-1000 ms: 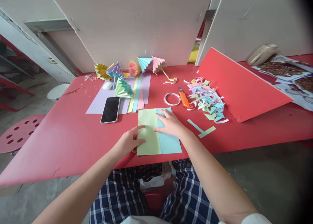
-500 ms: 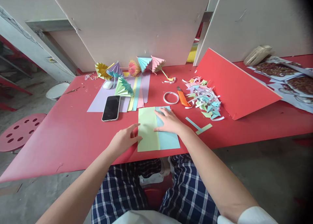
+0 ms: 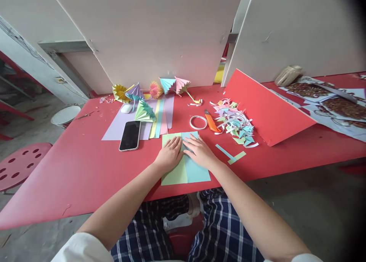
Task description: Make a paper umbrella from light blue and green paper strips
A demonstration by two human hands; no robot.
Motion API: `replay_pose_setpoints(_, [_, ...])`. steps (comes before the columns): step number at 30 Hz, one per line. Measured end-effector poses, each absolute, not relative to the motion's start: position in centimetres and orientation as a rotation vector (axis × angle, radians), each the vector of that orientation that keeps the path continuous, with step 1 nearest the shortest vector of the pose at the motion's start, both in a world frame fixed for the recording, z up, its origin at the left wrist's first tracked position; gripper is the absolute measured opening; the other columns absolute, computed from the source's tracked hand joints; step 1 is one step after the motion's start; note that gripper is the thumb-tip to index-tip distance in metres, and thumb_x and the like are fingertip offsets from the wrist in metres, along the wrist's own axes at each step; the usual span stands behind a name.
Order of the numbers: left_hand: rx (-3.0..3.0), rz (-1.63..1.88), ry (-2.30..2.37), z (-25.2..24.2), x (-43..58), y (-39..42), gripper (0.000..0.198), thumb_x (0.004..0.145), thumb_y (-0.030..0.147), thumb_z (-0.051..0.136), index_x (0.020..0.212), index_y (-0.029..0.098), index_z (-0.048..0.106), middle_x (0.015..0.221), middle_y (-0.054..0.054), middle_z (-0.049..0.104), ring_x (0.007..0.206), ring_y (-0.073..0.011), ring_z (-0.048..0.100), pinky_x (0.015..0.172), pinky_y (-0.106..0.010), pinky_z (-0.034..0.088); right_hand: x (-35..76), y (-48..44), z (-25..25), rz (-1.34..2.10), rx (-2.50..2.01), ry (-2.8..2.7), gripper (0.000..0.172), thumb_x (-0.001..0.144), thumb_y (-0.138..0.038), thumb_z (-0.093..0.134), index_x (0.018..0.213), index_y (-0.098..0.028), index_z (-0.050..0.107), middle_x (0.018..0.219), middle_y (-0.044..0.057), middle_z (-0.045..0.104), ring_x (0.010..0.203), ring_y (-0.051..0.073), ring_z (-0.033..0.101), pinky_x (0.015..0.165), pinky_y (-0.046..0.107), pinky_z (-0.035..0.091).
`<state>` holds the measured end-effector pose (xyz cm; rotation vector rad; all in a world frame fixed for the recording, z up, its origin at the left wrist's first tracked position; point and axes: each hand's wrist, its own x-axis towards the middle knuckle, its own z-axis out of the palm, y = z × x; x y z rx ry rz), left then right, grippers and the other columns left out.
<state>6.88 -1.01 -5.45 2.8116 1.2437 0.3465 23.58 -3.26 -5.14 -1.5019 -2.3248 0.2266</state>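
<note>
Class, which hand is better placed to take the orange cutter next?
Probably the right hand: on the blue paper, it lies nearer the cutter than the left hand, on the green paper.

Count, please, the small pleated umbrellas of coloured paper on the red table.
6 are visible. Along the back, left to right: yellow umbrella, purple-teal umbrella, orange-pink umbrella, light-blue umbrella, pink umbrella. Nearer, behind the black-screened smartphone: green umbrella. More may be hidden.

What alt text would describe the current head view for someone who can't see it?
A person's left hand rests on green paper and their right hand on blue paper, side by side near the edge of a red table. Beyond lie a phone, paper umbrellas, a white ring, an orange cutter and a heap of paper scraps.
</note>
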Motion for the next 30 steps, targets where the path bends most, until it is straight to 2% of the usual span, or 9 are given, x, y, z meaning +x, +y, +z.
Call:
replay_pose_setpoints(3, [2.846, 0.335, 1.240, -5.7, 6.5, -1.2, 0.053, 0.089, 0.038, 0.028, 0.129, 0.005, 0.035, 0.136, -0.016, 0.034, 0.128, -0.0249, 0.027, 0.104, -0.042, 0.025, 23.1, -2.9, -5.0, 0.179, -1.440, -2.355, 0.038, 0.089, -0.020, 0.030, 0.118, -0.013, 0.053, 0.126, 0.007, 0.051, 0.125, 0.021, 0.034, 0.104, 0.041, 0.026])
replay_pose_setpoints(7, [2.881, 0.350, 1.240, -5.9, 6.4, -1.2, 0.058, 0.088, 0.042, 0.029, 0.130, 0.002, 0.033, 0.137, -0.017, 0.032, 0.129, -0.0247, 0.025, 0.105, -0.042, 0.023, 22.6, -2.1, -4.4, 0.098, -1.489, -2.408, 0.037, 0.086, -0.011, 0.032, 0.114, -0.013, 0.055, 0.121, 0.007, 0.055, 0.122, 0.022, 0.038, 0.102, 0.042, 0.029])
replay_pose_setpoints(14, [2.908, 0.284, 1.292, -5.8, 6.6, -1.3, 0.061, 0.087, 0.045, 0.027, 0.131, 0.003, 0.031, 0.139, -0.018, 0.028, 0.130, -0.0275, 0.021, 0.105, -0.047, 0.020, 22.0, -0.2, -3.9, -0.014, -1.609, -2.414, 0.033, 0.086, -0.013, 0.035, 0.112, -0.015, 0.056, 0.116, 0.009, 0.057, 0.124, 0.025, 0.033, 0.100, 0.045, 0.029])
replay_pose_setpoints(21, [2.911, 0.223, 1.271, -5.4, 6.5, -1.2, 0.061, 0.088, 0.044, 0.024, 0.133, 0.003, 0.027, 0.141, -0.015, 0.024, 0.131, -0.0270, 0.019, 0.106, -0.046, 0.018, 21.1, 1.4, -4.7, -0.041, -1.635, -2.367, 0.032, 0.085, -0.013, 0.036, 0.108, -0.013, 0.058, 0.114, 0.009, 0.058, 0.125, 0.024, 0.032, 0.099, 0.038, 0.031])
replay_pose_setpoints(30, [2.927, 0.169, 1.167, -5.4, 5.8, -2.2, 0.064, 0.088, 0.049, 0.023, 0.134, 0.005, 0.026, 0.142, -0.014, 0.023, 0.131, -0.0280, 0.017, 0.106, -0.045, 0.017, 21.0, 0.4, -6.3, -0.006, -1.707, -2.280, 0.041, 0.086, -0.014, 0.032, 0.125, -0.010, 0.044, 0.130, 0.009, 0.046, 0.128, 0.025, 0.025, 0.102, 0.044, 0.024])
